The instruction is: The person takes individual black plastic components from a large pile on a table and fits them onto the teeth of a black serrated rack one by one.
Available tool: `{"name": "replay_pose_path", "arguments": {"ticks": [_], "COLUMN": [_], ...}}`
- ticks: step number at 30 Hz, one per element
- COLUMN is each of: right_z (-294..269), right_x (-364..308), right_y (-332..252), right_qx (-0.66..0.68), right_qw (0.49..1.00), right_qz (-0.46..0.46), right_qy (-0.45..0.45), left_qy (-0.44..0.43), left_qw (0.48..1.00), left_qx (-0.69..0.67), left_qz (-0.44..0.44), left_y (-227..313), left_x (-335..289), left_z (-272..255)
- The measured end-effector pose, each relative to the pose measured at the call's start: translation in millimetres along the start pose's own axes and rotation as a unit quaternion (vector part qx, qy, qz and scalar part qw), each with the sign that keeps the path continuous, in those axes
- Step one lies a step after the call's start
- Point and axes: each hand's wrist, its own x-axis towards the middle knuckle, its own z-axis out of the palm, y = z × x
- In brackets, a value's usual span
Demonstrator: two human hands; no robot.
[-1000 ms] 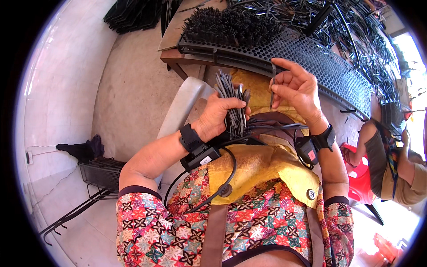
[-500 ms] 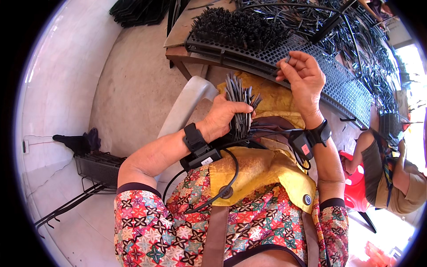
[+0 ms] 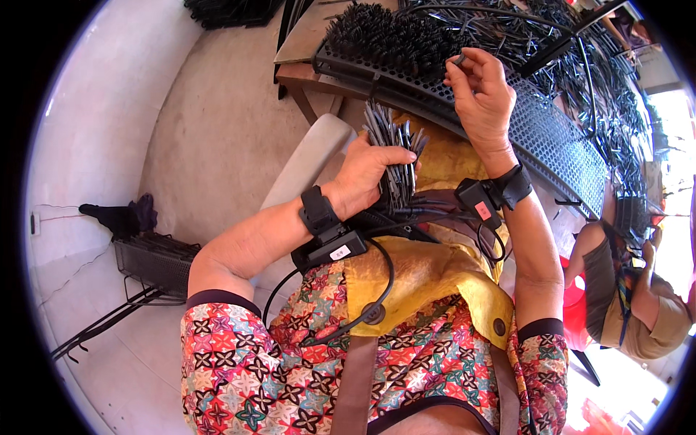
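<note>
My left hand (image 3: 365, 174) is wrapped round a thick bundle of thin dark strips (image 3: 394, 156), its thumb lying across them and their ends fanning out above. My right hand (image 3: 484, 94) is raised to the right of it, thumb and forefinger pinched on a small dark piece (image 3: 460, 59), too small to name. That hand is in front of a black perforated metal tray (image 3: 428, 98), close to a dense heap of black pieces (image 3: 391, 36) lying on the tray. A yellow apron (image 3: 424, 268) covers my lap below the bundle.
The tray's perforated right part (image 3: 562, 138) reaches toward another person (image 3: 645, 290) seated at the right. Loose black strips (image 3: 500, 32) cover the table behind. A pale chair arm (image 3: 308, 156) is beside my left forearm. A black mesh basket (image 3: 152, 264) stands at the left.
My right hand has moved up and slightly left, toward the heap on the tray, still pinching the small piece. My left hand keeps hold of the bundle; the view has shifted a little.
</note>
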Motion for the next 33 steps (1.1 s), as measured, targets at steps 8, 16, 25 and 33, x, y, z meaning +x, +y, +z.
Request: {"name": "replay_pose_path", "arguments": {"ticks": [8, 16, 25, 33], "right_z": [3.1, -14.8, -28.7, -44.5], "right_x": [23.7, -6.6, -57.0, -24.9], "right_y": [-12.7, -21.5, -38.9, -41.3], "right_qx": [-0.185, -0.075, 0.151, 0.115], "right_qw": [0.961, 0.976, 0.881, 0.967], "right_qz": [-0.094, 0.115, 0.391, 0.226], "right_qy": [-0.183, -0.167, -0.22, 0.033], "left_qy": [-0.016, -0.009, 0.006, 0.04], "left_qw": [1.0, 1.0, 0.999, 0.998], "left_qx": [-0.005, -0.011, 0.011, 0.021], "left_qz": [0.004, 0.022, 0.041, 0.045], "left_y": [2.9, 3.8, 1.2, -3.9], "left_x": [-0.6, -0.4, 0.7, 4.2], "left_z": [-0.9, 1.4, 9.6, -0.8]}}
